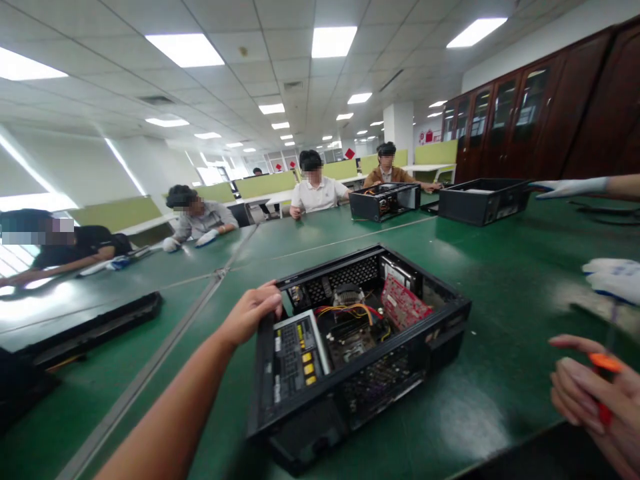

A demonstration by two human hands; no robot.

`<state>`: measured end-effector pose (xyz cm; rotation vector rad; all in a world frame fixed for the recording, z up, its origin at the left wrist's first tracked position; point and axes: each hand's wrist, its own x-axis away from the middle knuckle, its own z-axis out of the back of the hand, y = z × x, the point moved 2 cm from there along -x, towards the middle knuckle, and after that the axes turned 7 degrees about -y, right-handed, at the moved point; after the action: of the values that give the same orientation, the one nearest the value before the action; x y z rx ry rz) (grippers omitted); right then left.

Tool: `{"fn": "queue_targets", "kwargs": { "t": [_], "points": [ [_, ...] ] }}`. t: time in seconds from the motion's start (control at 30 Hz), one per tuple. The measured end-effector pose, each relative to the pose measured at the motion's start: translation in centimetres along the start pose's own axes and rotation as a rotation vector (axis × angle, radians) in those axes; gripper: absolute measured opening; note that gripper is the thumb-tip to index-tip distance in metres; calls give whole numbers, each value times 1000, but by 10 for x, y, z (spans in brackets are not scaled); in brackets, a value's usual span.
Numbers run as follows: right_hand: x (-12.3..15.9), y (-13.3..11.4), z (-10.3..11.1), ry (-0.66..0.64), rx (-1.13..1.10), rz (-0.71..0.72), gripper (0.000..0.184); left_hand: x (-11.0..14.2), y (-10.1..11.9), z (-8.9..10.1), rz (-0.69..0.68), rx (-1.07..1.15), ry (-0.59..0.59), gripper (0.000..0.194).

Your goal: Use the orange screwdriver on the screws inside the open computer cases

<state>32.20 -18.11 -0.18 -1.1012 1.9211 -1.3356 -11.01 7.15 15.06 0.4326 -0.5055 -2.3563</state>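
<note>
An open black computer case point(357, 373) lies on the green table in front of me. Inside it show a power supply point(297, 360) with a yellow and black label, a red circuit board point(403, 303), a round cooler point(349, 295) and coloured cables point(350, 310). The fingers of my left hand point(255, 310) are closed over the case's far left corner. At the right edge of the view, apart from the case, my right hand point(583, 393) holds a screwdriver point(606, 363) with an orange-red handle, its thin shaft pointing up.
A white glove point(615, 280) shows beyond my right hand; whether it is worn I cannot tell. Further back stand two more black cases point(385, 202) point(483, 200), with a co-worker's gloved hand point(567, 188) beside one. Black panels point(100, 330) lie left. Several people sit around the table point(525, 267).
</note>
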Motion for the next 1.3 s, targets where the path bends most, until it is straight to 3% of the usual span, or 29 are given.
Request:
{"fn": "queue_targets", "kwargs": {
  "t": [0.1,0.17,0.3,0.43,0.63,0.87,0.97,1.13,1.3],
  "points": [
    [-12,31,-10,-18,98,-45,53,14,-2,31,292,25,-75,50],
    [-21,50,-9,-30,228,-53,58,9,15,35,400,-29,-198,42],
    [-31,68,-1,-68,545,-21,62,-32,51,4,283,-217,-452,39],
    [-26,68,2,-70,636,-10,60,-72,46,-35,255,-426,-577,53],
    [-24,81,7,-93,638,6,57,-96,21,-43,328,-519,-555,56],
    [-28,86,10,-63,644,-9,57,-93,16,-53,378,-559,-564,51],
    [-27,85,8,-47,644,-18,56,-92,14,-55,400,-493,-622,45],
    [-29,89,13,-30,648,8,54,-91,12,-45,430,-305,-699,38],
    [-34,99,19,-7,617,17,54,-86,22,-27,377,-187,-724,16]
  ]
}}
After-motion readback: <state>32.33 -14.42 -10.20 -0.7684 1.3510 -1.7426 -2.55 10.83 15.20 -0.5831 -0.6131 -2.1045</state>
